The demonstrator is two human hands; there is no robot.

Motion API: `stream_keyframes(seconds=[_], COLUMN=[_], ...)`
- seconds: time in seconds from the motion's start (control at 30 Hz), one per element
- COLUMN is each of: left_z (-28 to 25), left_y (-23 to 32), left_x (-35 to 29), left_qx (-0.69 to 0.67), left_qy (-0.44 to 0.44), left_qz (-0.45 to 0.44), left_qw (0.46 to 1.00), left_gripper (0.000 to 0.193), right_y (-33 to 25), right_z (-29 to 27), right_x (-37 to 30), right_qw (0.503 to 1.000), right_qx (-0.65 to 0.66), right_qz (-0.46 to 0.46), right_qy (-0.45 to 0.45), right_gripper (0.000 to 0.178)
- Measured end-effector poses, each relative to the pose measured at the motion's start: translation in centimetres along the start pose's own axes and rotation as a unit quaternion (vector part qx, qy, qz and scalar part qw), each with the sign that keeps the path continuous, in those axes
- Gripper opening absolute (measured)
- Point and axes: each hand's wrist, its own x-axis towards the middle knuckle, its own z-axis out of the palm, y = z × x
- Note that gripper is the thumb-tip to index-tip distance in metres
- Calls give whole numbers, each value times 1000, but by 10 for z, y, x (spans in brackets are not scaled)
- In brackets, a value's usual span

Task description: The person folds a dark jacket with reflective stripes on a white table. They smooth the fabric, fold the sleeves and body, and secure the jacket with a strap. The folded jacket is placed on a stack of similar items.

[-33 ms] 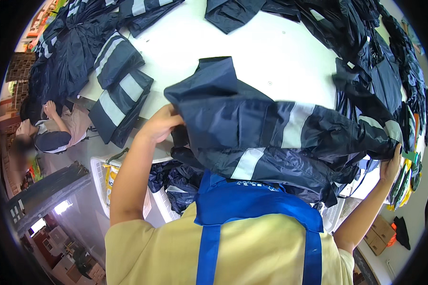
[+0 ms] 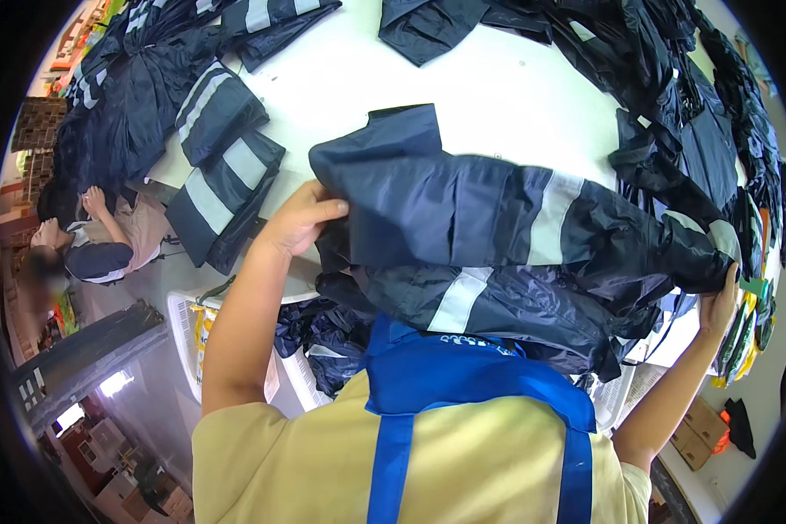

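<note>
A dark navy garment (image 2: 489, 214) of smooth, shiny cloth with pale grey reflective bands stretches sideways in front of my body. Its far left part is folded over into an angular flap above the white table. My left hand (image 2: 307, 217) grips the left edge, thumb on the near side and the other fingers partly hidden by the cloth. At the opposite end, my right hand (image 2: 719, 301) is closed round a bunched, narrower part beside a reflective band. Beneath the stretched layer hangs a second layer of similar dark cloth (image 2: 533, 306), crumpled against my blue apron (image 2: 480, 375).
Folded dark garments with grey bands (image 2: 223, 188) lie at the table's left edge. More dark garments (image 2: 664, 96) are heaped along the right and far sides of the white table (image 2: 515, 96). A white basket (image 2: 182, 336) stands below left. Another person (image 2: 105, 244) sits further left.
The upper layer's left part has risen slightly and shifted right, lying flatter. My left hand has turned a little, showing its thumb more. My right hand stays in place.
</note>
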Motion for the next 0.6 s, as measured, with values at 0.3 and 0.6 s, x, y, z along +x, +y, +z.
stream_keyframes(seconds=[0.3,0.6], left_z=[17,57], left_y=[93,223], left_x=[63,-73], left_qx=[9,49], left_qy=[56,-43], left_qz=[89,334], left_qw=[994,940], left_gripper=[28,22], right_y=[-37,-196], right_z=[-17,-90], right_x=[-3,-154], right_qw=[978,893], right_qx=[-201,-324], right_qz=[-55,-210], right_qy=[15,233], right_gripper=[26,47])
